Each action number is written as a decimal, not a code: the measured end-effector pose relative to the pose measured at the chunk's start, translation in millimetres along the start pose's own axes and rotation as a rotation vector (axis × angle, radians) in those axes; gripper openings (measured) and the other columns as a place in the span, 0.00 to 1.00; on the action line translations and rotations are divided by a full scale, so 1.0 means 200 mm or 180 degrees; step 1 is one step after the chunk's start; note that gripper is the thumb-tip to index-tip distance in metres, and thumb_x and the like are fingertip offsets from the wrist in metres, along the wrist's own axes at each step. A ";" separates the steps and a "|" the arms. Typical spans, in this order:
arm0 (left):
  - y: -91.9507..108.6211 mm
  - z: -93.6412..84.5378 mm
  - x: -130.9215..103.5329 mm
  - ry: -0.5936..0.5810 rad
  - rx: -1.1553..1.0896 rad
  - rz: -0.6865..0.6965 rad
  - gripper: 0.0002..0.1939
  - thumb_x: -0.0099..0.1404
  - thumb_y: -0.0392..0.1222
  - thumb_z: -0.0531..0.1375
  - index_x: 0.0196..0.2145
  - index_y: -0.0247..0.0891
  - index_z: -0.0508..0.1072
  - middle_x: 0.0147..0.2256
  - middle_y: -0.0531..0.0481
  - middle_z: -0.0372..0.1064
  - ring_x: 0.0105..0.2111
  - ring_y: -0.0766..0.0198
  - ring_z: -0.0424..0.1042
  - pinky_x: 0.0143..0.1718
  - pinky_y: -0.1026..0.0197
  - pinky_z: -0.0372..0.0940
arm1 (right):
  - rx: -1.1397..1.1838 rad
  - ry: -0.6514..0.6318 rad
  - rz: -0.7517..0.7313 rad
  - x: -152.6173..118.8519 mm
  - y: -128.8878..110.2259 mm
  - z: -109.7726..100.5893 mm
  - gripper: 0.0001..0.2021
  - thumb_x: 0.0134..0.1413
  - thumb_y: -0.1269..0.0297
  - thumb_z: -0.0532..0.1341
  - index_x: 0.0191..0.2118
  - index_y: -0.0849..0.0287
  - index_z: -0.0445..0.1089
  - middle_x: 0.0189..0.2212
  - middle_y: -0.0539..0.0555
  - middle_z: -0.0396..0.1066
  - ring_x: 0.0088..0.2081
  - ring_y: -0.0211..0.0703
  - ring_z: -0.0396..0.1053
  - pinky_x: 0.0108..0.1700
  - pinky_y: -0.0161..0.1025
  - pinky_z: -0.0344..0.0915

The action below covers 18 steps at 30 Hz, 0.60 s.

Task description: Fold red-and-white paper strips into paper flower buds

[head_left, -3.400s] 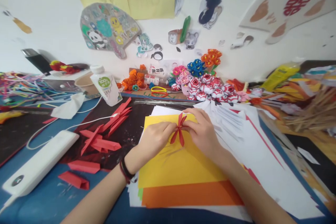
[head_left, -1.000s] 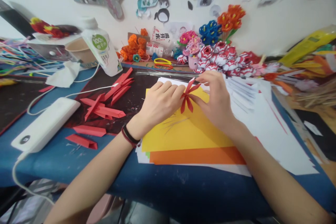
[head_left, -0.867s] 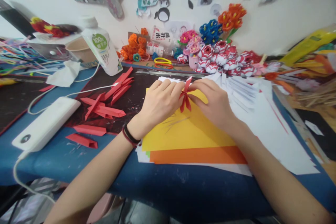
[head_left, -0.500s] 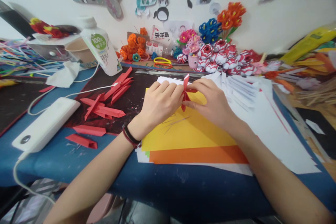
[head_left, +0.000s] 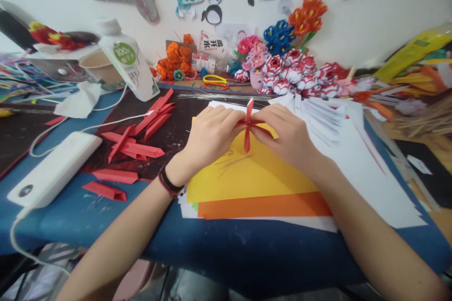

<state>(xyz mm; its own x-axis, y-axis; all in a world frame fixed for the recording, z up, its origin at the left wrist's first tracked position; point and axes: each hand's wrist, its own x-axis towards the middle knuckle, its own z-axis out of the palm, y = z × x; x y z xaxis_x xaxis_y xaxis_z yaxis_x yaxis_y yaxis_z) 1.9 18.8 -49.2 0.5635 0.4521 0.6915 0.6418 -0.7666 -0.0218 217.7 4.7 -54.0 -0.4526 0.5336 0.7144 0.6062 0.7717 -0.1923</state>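
Observation:
Between my two hands is a red folded-paper flower with narrow petals, one pointing up and one down. My left hand is closed on its left side, thumb and index finger near the centre. From the right, my right hand pinches another petal. Both hands are above a yellow paper sheet, on which several thin wire pieces lie. More red folded-paper pieces are loosely heaped on the dark mat to the left, and two lie nearer the table's front edge.
An orange sheet and white papers lie under and beside the yellow one. At left are a white power bank with a cable and a white bottle. Yellow-handled pliers and paper flowers line the back.
The red flower has turned so that its spread petals face me more. My left hand has opened from a fist-like curl into a pinch, and the view has shifted slightly.

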 end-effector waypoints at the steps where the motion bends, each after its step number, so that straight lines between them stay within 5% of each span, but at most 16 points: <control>1: 0.00 0.00 0.00 0.0025 -0.0079 -0.0028 0.13 0.78 0.47 0.54 0.41 0.38 0.73 0.35 0.51 0.78 0.34 0.62 0.70 0.36 0.57 0.57 | 0.0007 0.0040 -0.0035 0.00 0.00 0.00 0.05 0.69 0.67 0.60 0.44 0.57 0.73 0.36 0.56 0.77 0.39 0.49 0.72 0.43 0.46 0.69; 6: -0.01 -0.02 0.01 0.0106 -0.0452 -0.0127 0.09 0.76 0.46 0.57 0.44 0.39 0.72 0.37 0.51 0.78 0.35 0.62 0.72 0.39 0.57 0.57 | 0.0062 0.0174 0.0023 0.00 -0.02 -0.04 0.04 0.68 0.66 0.62 0.44 0.55 0.74 0.35 0.53 0.77 0.37 0.45 0.74 0.41 0.42 0.70; 13: -0.01 -0.03 0.01 0.0241 -0.0785 -0.0434 0.10 0.71 0.48 0.64 0.38 0.39 0.70 0.37 0.53 0.78 0.36 0.64 0.75 0.42 0.58 0.60 | 0.0414 0.0537 0.0791 0.02 -0.07 -0.06 0.07 0.59 0.64 0.70 0.41 0.54 0.72 0.37 0.50 0.79 0.37 0.43 0.79 0.39 0.40 0.72; 18: -0.02 -0.02 0.01 0.0506 -0.0651 -0.0292 0.11 0.71 0.48 0.64 0.37 0.39 0.72 0.40 0.50 0.80 0.39 0.63 0.76 0.42 0.59 0.62 | 0.0416 0.0496 0.0649 0.03 -0.06 -0.07 0.08 0.57 0.65 0.71 0.39 0.53 0.72 0.35 0.50 0.79 0.37 0.44 0.79 0.40 0.41 0.73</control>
<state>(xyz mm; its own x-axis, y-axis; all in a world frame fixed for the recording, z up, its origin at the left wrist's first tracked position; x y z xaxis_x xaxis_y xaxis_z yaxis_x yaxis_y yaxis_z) -1.7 19.8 -44.4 0.4087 0.4589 0.7889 0.5588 -0.8093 0.1813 217.7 -6.5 -37.9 -0.2179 0.6304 0.7450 0.5803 0.6975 -0.4205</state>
